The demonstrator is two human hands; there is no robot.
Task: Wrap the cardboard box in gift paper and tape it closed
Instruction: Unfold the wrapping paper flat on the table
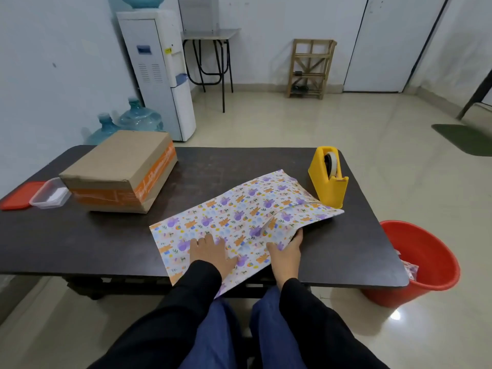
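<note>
Far left on the table (80,235): red lid (18,195) with a clear plastic container (49,194) touching it, and the container sits just beside the cardboard box (117,166). The box is bare, with orange tape bands on it and no paper on it yet. Its long axis runs near-to-far, angled slightly right.

Gift paper (239,217) lies centre-right, folded over on itself and well apart from the box. Its long axis runs diagonally from near-left to far-right.

Left hand (210,253) lies flat on the near part of the paper, fingers straight and spread, pressing it down and gripping nothing. Right hand (286,251) pinches the paper's right edge, thumb on top and fingers tucked under the folded layer.

Key relation: the box lies up and to the left of both hands, and the left hand is the nearer one. My read is that the paper needs opening out first. After that, either the box comes right onto the sheet or the sheet goes left under it.

Tape dispenser (328,179) stands just beside the paper's far-right corner, on the right hand's side. Red bucket (426,262) is on the floor at far right.

Hidden or unclear:
- The right fingers under the paper.
- How many layers the fold has.
- The paper's near corner, which hangs off the table edge behind the left sleeve.
- The tape's free end.
- The bucket's contents, partly cut off by the table, with patterned scraps showing.
</note>
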